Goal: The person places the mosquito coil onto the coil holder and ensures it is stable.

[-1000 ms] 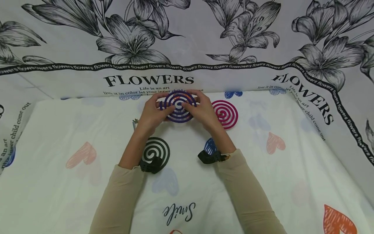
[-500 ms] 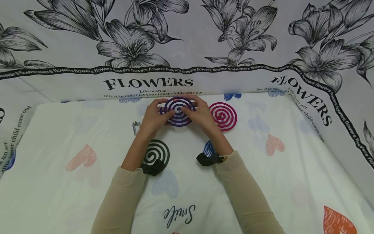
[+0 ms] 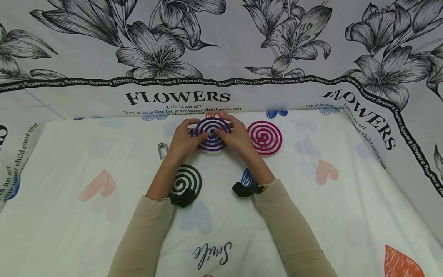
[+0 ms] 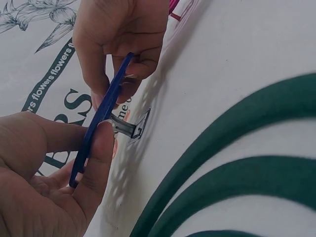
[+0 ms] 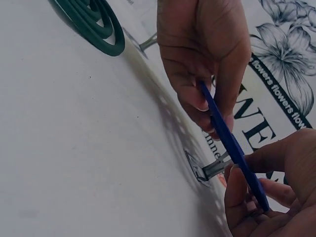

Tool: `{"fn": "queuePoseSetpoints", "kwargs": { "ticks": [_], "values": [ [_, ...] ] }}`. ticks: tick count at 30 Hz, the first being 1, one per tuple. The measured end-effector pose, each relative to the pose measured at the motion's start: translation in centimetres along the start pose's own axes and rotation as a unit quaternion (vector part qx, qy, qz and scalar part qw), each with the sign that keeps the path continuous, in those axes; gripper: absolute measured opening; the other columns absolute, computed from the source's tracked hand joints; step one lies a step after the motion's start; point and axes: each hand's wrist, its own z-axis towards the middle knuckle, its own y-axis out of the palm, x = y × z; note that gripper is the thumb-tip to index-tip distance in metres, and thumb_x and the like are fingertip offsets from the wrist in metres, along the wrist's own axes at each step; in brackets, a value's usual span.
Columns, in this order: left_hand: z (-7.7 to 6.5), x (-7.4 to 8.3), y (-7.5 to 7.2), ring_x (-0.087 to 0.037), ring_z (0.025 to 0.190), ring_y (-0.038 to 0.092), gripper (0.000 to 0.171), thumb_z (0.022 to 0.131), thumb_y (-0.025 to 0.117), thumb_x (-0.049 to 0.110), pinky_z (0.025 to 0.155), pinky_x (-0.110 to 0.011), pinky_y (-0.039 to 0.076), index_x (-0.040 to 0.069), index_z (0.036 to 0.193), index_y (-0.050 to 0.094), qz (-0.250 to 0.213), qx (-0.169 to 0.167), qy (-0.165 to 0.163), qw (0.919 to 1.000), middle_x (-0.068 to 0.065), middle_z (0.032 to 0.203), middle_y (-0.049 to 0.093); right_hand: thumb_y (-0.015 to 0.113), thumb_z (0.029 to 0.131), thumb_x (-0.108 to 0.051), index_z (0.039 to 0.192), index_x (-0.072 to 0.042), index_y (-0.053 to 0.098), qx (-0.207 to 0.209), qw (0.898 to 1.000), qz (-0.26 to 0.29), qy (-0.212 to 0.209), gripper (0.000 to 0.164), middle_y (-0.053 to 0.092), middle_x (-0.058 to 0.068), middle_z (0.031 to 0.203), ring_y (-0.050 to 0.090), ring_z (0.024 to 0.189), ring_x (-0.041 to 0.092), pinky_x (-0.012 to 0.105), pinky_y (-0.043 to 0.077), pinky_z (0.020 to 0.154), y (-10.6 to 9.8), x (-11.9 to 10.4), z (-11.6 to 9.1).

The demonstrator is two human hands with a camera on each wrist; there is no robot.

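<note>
Both hands hold a blue-purple mosquito coil (image 3: 212, 149) at the back middle of the cloth. My left hand (image 3: 184, 139) pinches its left side, thumb toward the centre, and my right hand (image 3: 239, 137) pinches the right side in the same way. In the left wrist view the coil (image 4: 104, 106) appears edge-on, with a small metal coil stand (image 4: 124, 126) right at its middle. That stand's base rests on the cloth; its tip is hidden behind the coil and fingers.
A magenta coil (image 3: 280, 137) is just right of my right hand. Beneath my left wrist lies a dark green coil (image 3: 199, 181), partly covered by the black wrist camera (image 3: 182, 198). Another small metal stand (image 3: 162, 150) is left of the left hand. A flower-printed cloth (image 3: 225, 46) hangs behind.
Both hands and the blue-purple coil have come down slightly toward the cloth. The small stand by my left wrist, mostly covered before, now shows fully. The head view has shifted a little.
</note>
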Motion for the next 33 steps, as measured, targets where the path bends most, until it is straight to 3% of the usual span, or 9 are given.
{"fn": "queuePoseSetpoints", "kwargs": {
  "ticks": [7,14,17,21,26,33],
  "values": [
    [0.1,0.0,-0.3,-0.037,0.124,0.067,0.064,0.099,0.073,0.012,0.077,-0.03,0.065,0.009,0.156,0.045,0.006,0.001,0.003,1.0,-0.025,0.144,0.06,0.074,0.1,-0.026,0.151,-0.024,0.056,-0.004,1.0,0.0,-0.009,0.054,0.064,0.017,0.138,0.062,0.129,0.033,0.048,0.056,0.111,0.0,0.0,0.0],
    [0.0,0.3,-0.2,-0.038,0.122,0.068,0.063,0.098,0.074,0.011,0.073,-0.028,0.065,0.011,0.155,0.046,-0.01,0.007,0.012,0.9999,-0.024,0.141,0.062,0.074,0.099,-0.022,0.149,-0.024,0.059,0.008,0.999,0.016,-0.039,0.052,0.065,0.016,0.138,0.064,0.127,0.033,0.048,0.058,0.108,-0.1,-0.3,-0.2],
    [0.0,0.3,0.0,-0.036,0.123,0.068,0.062,0.098,0.074,0.013,0.084,-0.037,0.066,0.011,0.154,0.048,-0.01,0.021,0.021,0.9995,-0.023,0.142,0.062,0.075,0.098,-0.02,0.148,-0.023,0.06,0.017,0.999,0.024,-0.046,0.052,0.065,0.016,0.136,0.064,0.125,0.033,0.049,0.059,0.107,-0.1,-0.3,-0.2],
    [0.1,0.1,0.4,-0.035,0.127,0.065,0.061,0.098,0.075,0.014,0.099,-0.048,0.062,0.011,0.153,0.05,-0.006,0.033,0.018,0.9993,-0.021,0.148,0.059,0.075,0.099,-0.023,0.149,-0.022,0.059,0.023,0.999,0.012,-0.024,0.053,0.066,0.017,0.133,0.065,0.124,0.033,0.048,0.058,0.109,0.0,-0.1,-0.1],
    [0.2,-0.3,0.5,-0.036,0.13,0.065,0.06,0.098,0.075,0.016,0.104,-0.05,0.06,0.011,0.153,0.05,-0.001,0.038,0.014,0.9992,-0.022,0.15,0.058,0.075,0.099,-0.024,0.15,-0.02,0.058,0.023,1.0,0.007,-0.018,0.054,0.066,0.018,0.132,0.065,0.124,0.033,0.048,0.057,0.11,0.2,0.2,0.0],
    [0.2,-0.3,0.7,-0.037,0.132,0.063,0.059,0.097,0.075,0.014,0.108,-0.05,0.058,0.009,0.151,0.052,-0.008,0.047,0.04,0.9981,-0.023,0.148,0.059,0.075,0.099,-0.018,0.147,-0.02,0.06,0.021,0.998,0.038,-0.055,0.051,0.065,0.015,0.136,0.065,0.125,0.031,0.047,0.059,0.107,0.0,0.3,0.0]
  ]
}}
